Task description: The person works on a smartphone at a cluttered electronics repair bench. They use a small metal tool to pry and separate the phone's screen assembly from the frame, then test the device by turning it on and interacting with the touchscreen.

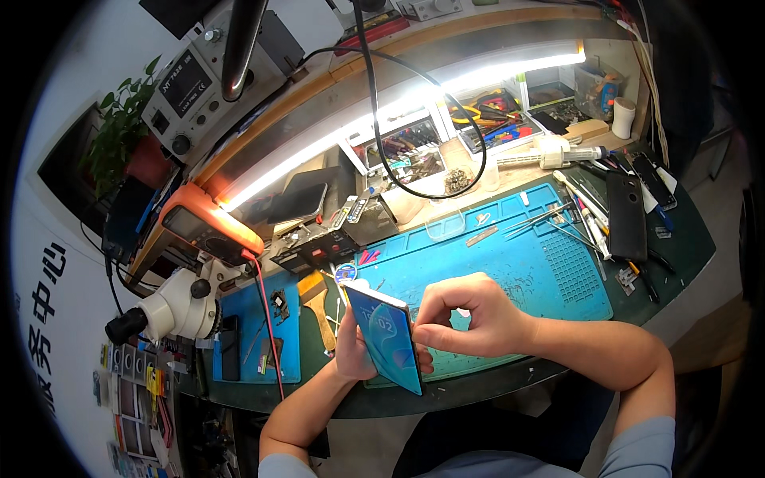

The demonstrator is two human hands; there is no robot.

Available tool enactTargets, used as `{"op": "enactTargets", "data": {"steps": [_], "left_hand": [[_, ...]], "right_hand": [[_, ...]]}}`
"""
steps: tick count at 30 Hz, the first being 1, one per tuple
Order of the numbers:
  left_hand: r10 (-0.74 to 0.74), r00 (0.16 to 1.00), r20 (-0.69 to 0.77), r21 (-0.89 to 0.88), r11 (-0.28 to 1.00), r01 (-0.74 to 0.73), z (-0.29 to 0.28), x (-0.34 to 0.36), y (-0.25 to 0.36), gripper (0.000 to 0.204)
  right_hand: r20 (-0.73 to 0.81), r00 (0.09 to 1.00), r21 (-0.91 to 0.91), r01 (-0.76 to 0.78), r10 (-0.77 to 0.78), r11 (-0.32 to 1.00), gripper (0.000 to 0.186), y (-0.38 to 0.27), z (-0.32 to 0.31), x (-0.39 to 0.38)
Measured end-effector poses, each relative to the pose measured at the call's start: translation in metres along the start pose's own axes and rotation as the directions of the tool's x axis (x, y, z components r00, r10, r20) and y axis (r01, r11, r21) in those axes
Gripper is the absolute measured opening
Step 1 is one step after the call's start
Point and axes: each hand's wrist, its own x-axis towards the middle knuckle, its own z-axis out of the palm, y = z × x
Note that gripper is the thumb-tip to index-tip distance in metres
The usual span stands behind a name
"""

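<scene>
A smartphone (386, 338) with a lit blue-green screen stands tilted above the near edge of the blue work mat (518, 271). My left hand (353, 348) grips it from behind and below, with fingertips showing past its lower right edge. At the phone's right edge is my right hand (470, 315), thumb and forefinger pinched together in a ring. Whether anything small sits in that pinch is hidden. Beyond the hands, a small clear tray (445, 227) and tweezers (535, 221) lie at the mat's far side.
A microscope (171, 307) and an orange multimeter (209, 223) stand on the left, near a brush (319, 312) and another phone (230, 348). Pens, pliers and a dark phone (626, 215) crowd the right. A black cable (373, 103) loops down over the bench.
</scene>
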Motion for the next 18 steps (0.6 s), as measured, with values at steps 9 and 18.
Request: {"op": "enactTargets", "data": {"steps": [9,18], "left_hand": [[-0.028,0.998,-0.064,0.021,0.999,0.030,-0.005,0.003,0.002,0.097],[0.013,0.948,-0.318,-0.185,0.980,-0.075,0.013,0.017,-0.001,0.096]], "right_hand": [[-0.022,0.999,-0.038,-0.037,0.036,0.999,0.015,0.002,-0.004,0.002],[-0.090,0.910,0.140,-0.390,0.404,0.910,0.019,0.011,-0.017,0.010]]}}
